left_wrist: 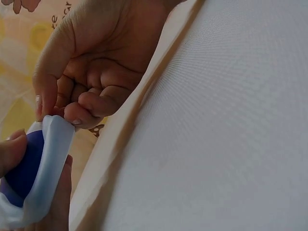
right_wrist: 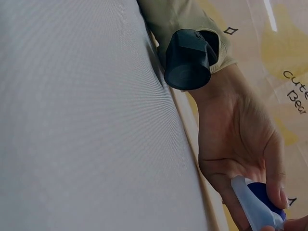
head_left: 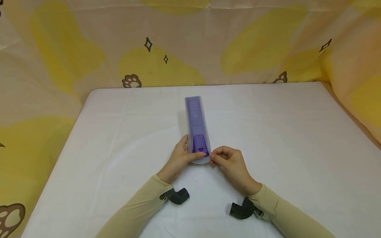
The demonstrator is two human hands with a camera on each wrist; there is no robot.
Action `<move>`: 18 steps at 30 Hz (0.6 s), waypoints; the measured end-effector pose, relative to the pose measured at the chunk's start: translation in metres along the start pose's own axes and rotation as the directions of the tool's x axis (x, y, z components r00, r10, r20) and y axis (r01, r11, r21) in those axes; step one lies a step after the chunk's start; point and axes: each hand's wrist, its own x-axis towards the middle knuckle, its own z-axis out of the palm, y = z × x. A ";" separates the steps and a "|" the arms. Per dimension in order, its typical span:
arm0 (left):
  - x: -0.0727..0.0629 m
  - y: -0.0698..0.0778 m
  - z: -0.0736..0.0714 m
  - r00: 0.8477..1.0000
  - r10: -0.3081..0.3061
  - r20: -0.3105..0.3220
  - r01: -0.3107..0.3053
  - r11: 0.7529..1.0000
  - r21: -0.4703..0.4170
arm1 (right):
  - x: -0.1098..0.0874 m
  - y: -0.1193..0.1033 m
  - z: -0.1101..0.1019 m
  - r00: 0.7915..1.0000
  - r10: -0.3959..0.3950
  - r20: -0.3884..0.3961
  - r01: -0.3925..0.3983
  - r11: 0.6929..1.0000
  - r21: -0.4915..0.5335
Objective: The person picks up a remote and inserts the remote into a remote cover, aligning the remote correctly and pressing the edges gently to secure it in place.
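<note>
A long, narrow purple case with a translucent pale rim and a darker purple latch-like piece near its close end is held above the white table. My left hand grips its near end from the left, thumb on top and fingers underneath. At the near right corner, my right hand pinches the pale rim between thumb and fingertips. In the left wrist view, the right hand has its fingers curled at the rim. The right wrist view has the left hand around the case's end.
A white cloth covers the table. Behind it hangs a yellow patterned curtain, which also runs down both sides. A black wrist mount is strapped to the left sleeve, and another black mount to the right one.
</note>
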 end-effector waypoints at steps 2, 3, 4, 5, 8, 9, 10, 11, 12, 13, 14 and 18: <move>0.000 0.000 0.001 1.000 0.004 -0.004 -0.004 1.000 0.002 | 0.000 0.001 0.000 1.000 -0.007 0.002 0.007 1.000 -0.005; 0.000 0.000 0.001 1.000 0.006 -0.006 -0.006 1.000 0.006 | 0.000 0.001 0.000 1.000 -0.010 0.003 0.010 1.000 -0.006; 0.000 0.000 0.001 1.000 0.006 -0.007 -0.006 1.000 0.007 | 0.000 0.001 0.000 1.000 -0.014 0.004 0.014 1.000 -0.006; 0.000 -0.001 0.001 1.000 0.006 -0.012 -0.006 1.000 0.009 | 0.000 0.001 0.000 1.000 -0.018 0.004 0.018 1.000 -0.007; 0.000 -0.001 0.000 0.999 0.011 -0.036 -0.011 1.000 0.013 | 0.000 0.000 0.000 0.999 -0.031 0.014 0.031 0.999 -0.012; 0.001 -0.001 0.000 0.999 0.014 -0.046 -0.014 1.000 0.011 | 0.000 0.000 0.000 0.999 -0.034 0.013 0.034 0.999 -0.014; 0.001 -0.001 -0.001 0.998 0.019 -0.053 -0.018 1.000 0.008 | 0.000 0.000 0.001 0.999 -0.037 0.010 0.037 0.999 -0.019; 0.001 -0.001 -0.001 0.998 0.024 -0.061 -0.024 1.000 0.003 | 0.001 0.000 0.001 0.999 -0.038 0.006 0.039 0.999 -0.025; 0.002 -0.001 -0.002 0.997 0.029 -0.065 -0.029 1.000 -0.004 | 0.001 0.000 0.001 0.999 -0.036 0.003 0.036 0.999 -0.027; 0.002 -0.001 -0.002 0.997 0.034 -0.068 -0.035 0.999 -0.013 | 0.001 0.000 0.000 0.999 -0.032 -0.002 0.032 0.999 -0.028; 0.002 -0.001 -0.002 0.997 0.038 -0.067 -0.039 0.999 -0.022 | 0.001 0.000 0.000 1.000 -0.027 -0.007 0.027 0.999 -0.028; 0.002 -0.001 -0.003 0.997 0.048 -0.057 -0.051 0.997 -0.054 | 0.002 0.000 0.000 1.000 0.020 -0.001 -0.020 1.000 -0.011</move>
